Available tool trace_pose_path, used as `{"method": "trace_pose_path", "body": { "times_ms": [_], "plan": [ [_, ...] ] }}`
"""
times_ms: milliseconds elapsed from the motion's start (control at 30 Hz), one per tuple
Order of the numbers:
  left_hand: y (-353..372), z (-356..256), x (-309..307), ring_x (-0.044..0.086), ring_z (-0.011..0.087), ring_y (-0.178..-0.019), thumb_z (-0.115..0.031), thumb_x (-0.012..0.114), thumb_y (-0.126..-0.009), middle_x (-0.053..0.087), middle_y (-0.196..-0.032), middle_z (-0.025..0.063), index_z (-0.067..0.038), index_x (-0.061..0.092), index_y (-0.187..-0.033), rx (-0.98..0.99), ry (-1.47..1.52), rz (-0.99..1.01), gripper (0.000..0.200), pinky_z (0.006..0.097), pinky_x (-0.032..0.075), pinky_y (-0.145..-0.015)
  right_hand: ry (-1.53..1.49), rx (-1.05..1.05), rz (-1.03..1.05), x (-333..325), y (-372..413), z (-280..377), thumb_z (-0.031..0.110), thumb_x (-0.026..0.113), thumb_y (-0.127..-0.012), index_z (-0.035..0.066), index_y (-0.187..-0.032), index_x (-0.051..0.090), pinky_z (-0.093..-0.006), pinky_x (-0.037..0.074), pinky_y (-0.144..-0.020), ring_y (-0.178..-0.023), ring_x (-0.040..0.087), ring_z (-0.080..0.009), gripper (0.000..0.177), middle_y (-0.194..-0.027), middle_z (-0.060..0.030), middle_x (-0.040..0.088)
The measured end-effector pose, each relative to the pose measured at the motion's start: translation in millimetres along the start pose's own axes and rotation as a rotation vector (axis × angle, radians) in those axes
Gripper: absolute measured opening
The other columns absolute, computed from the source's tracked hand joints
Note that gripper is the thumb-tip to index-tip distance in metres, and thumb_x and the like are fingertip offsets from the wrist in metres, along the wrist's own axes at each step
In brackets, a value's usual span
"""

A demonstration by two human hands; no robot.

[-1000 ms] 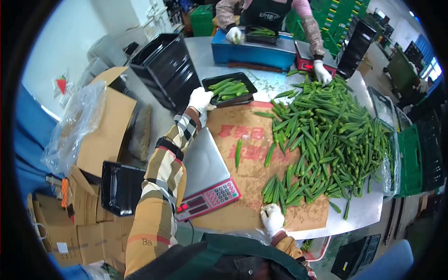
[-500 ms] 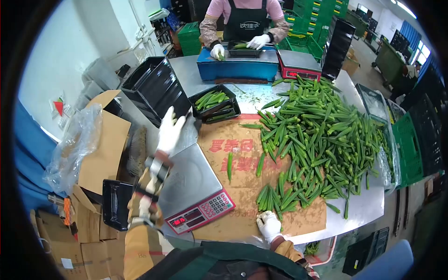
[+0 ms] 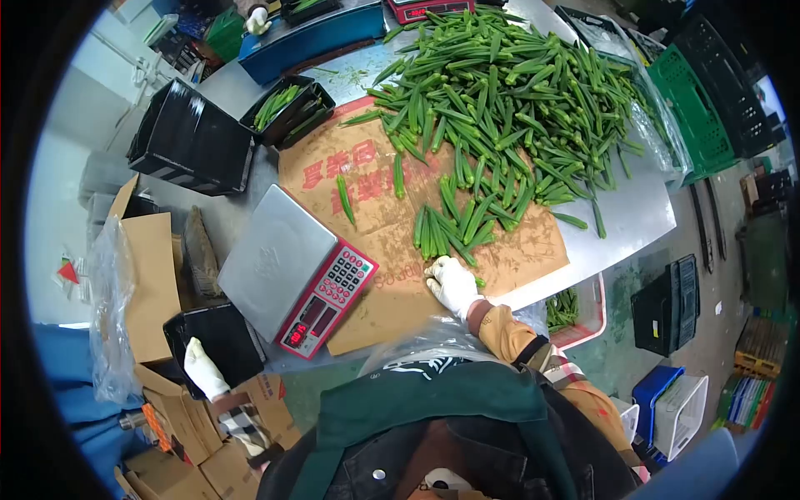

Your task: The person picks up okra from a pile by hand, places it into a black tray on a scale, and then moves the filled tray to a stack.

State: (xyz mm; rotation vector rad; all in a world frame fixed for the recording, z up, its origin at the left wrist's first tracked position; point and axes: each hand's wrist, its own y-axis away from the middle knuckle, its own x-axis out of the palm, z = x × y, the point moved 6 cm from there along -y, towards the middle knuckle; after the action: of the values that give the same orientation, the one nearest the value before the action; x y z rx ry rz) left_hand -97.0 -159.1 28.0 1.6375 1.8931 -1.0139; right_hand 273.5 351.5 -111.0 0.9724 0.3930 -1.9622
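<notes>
My left hand point(image 3: 202, 368), in a white glove, grips the near side of an empty black tray point(image 3: 227, 337) at the lower left, beside the scale point(image 3: 279, 258). My right hand point(image 3: 452, 286), also gloved, rests on the cardboard sheet point(image 3: 375, 317) with its fingers slightly apart, holding nothing. Its fingertips are close to the stem ends of a small row of okra point(image 3: 433, 233). Behind that row spreads a large okra pile point(image 3: 517, 108). Two single okra pods lie on the cardboard near the scale.
A stack of black trays point(image 3: 196, 137) stands at the left, near a black tray with okra point(image 3: 279, 108). Across the table, a co-worker's gloved hand point(image 3: 257, 21) shows by a blue stand point(image 3: 312, 42). Green crates point(image 3: 692, 108) are at the right, cardboard boxes point(image 3: 150, 292) at the left.
The view has tilted down and turned. My left hand has moved from beside the tray stack down to the single black tray and taken hold of it. My right hand stays by the okra row.
</notes>
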Motion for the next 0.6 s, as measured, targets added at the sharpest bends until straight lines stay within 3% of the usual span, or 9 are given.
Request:
{"method": "trace_pose_path", "body": {
  "times_ms": [67,167,233,300,367,400,533,567,600],
  "plan": [
    [-5,-3,-4,0.065,0.0151,-0.094,-0.017,0.065,-0.099,0.074,-0.102,0.0100,0.006,0.073,-0.110,-0.081,0.140,0.059,0.026,0.0297,0.051,-0.091,-0.104,-0.017,-0.007,-1,5,-5,0.020,0.068,-0.089,0.007,-0.104,0.073,-0.0428,0.053,-0.089,-0.101,0.063,-0.0350,0.021,-0.104,-0.0134,0.067],
    [-10,11,-20,0.065,0.0159,-0.093,-0.016,0.065,-0.099,0.074,-0.104,0.0103,0.005,0.072,-0.112,-0.009,0.180,-0.200,0.026,0.0300,0.052,-0.090,-0.238,-0.042,-0.104,-18,19,-16,0.021,0.067,-0.092,0.006,-0.110,0.072,-0.0415,0.052,-0.092,-0.105,0.065,-0.0345,0.024,-0.107,-0.0146,0.070],
    [14,-39,-39,0.067,0.0189,-0.094,-0.015,0.064,-0.099,0.074,-0.107,0.0130,0.004,0.071,-0.112,0.026,0.068,-0.505,0.024,0.0312,0.052,-0.090,-0.358,0.024,-0.231,-40,25,-33,0.021,0.068,-0.092,0.007,-0.112,0.073,-0.0394,0.053,-0.091,-0.101,0.067,-0.0335,0.025,-0.106,-0.0138,0.070],
    [41,-110,-38,0.069,0.0231,-0.096,-0.014,0.065,-0.099,0.074,-0.105,0.0150,0.002,0.072,-0.113,0.308,-0.116,-0.658,0.022,0.0310,0.054,-0.088,-0.431,0.127,-0.440,-62,18,-52,0.023,0.069,-0.093,0.008,-0.119,0.071,-0.0382,0.054,-0.087,-0.097,0.067,-0.0326,0.030,-0.103,-0.0131,0.070],
    [77,-207,-3,0.068,0.0215,-0.093,-0.009,0.067,-0.097,0.074,-0.105,0.0133,0.000,0.072,-0.113,0.586,-0.037,-0.472,0.019,0.0323,0.054,-0.086,-0.420,0.373,-0.393,-78,-3,-70,0.025,0.071,-0.092,0.009,-0.129,0.067,-0.0377,0.054,-0.081,-0.093,0.068,-0.0318,0.040,-0.100,-0.0124,0.069],
    [89,-233,18,0.067,0.0211,-0.093,-0.007,0.068,-0.096,0.074,-0.103,0.0120,-0.001,0.074,-0.112,0.590,0.022,-0.336,0.018,0.0327,0.053,-0.086,-0.315,0.373,-0.426,-86,-17,-75,0.027,0.072,-0.091,0.010,-0.133,0.064,-0.0390,0.053,-0.080,-0.092,0.067,-0.0315,0.046,-0.100,-0.0121,0.068],
    [101,-200,115,0.064,0.0289,-0.089,-0.015,0.072,-0.089,0.070,-0.090,0.0114,-0.007,0.077,-0.106,0.553,-0.182,0.307,0.019,0.0389,0.051,-0.084,0.140,0.499,-0.299,-98,-67,-85,0.040,0.074,-0.088,0.012,-0.149,0.045,-0.0432,0.053,-0.084,-0.097,0.067,-0.0319,0.073,-0.107,-0.0133,0.067],
    [108,-186,132,0.064,0.0293,-0.092,-0.011,0.074,-0.087,0.071,-0.093,0.0116,-0.007,0.077,-0.108,0.578,-0.310,0.359,0.022,0.0403,0.051,-0.086,0.233,0.549,-0.217,-96,-74,-86,0.041,0.074,-0.088,0.011,-0.153,0.040,-0.0430,0.053,-0.084,-0.098,0.067,-0.0324,0.079,-0.108,-0.0138,0.067],
    [117,-204,130,0.064,0.0296,-0.093,-0.010,0.074,-0.086,0.070,-0.096,0.0119,-0.008,0.076,-0.111,0.639,-0.295,0.253,0.025,0.0404,0.051,-0.087,0.206,0.550,-0.199,-96,-79,-87,0.039,0.074,-0.088,0.011,-0.155,0.036,-0.0431,0.053,-0.084,-0.098,0.067,-0.0328,0.082,-0.108,-0.0145,0.068]
  ]
}}
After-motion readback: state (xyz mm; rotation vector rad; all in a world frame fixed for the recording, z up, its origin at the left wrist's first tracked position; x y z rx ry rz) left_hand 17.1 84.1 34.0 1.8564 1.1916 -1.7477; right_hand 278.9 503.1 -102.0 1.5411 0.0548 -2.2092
